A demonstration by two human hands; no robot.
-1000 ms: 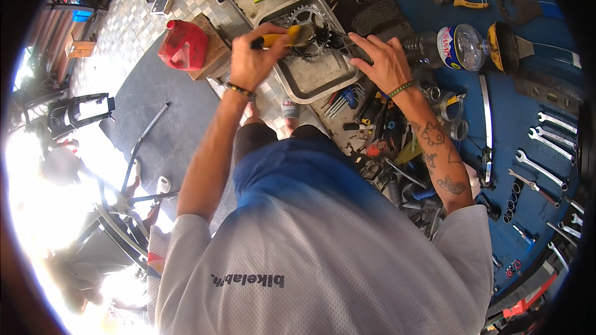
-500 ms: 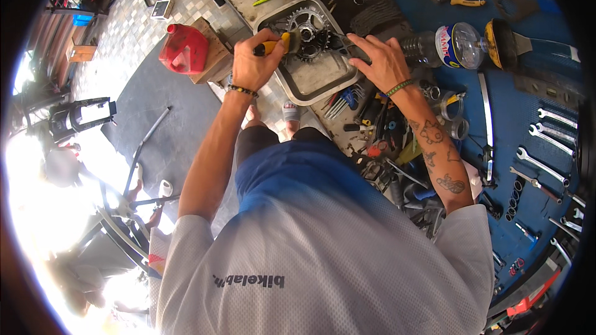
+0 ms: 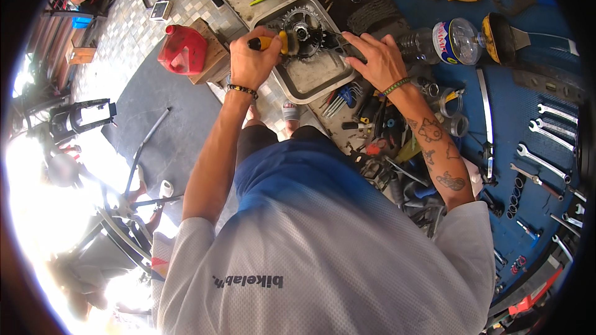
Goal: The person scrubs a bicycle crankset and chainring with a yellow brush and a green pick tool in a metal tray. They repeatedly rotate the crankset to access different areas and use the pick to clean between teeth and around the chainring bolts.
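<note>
Chainring (image 3: 303, 34): set over the far part of the metal tray (image 3: 310, 98), inside its rim; whether it is rested on the tray or held clear cannot be told.
Left hand (image 3: 253, 62): fingers wrapped round the yellow brush (image 3: 282, 42); dark handle end left poking out past the thumb.
Right hand (image 3: 380, 59): dark crank arm (image 3: 334, 40) pinched between thumb and fingers, as far as can be seen; finger undersides are hidden.
Bristles (image 3: 292, 43): aimed at the ring's left side; firm contact can't be confirmed.
Stroke: best made short, along the tooth gaps, with light pressure.
Indexing: ring best turned by the crank arm, a small arc at a time, so fresh teeth are presented.
Knuckles: should be held off the teeth; a slip would be paid for there.
Splash: strokes best directed into the tray; the hex keys (image 3: 347, 96) are laid just beside its near right edge.
Clearance: the clear bottle (image 3: 462, 41) is placed near the right hand and could be knocked.
</note>
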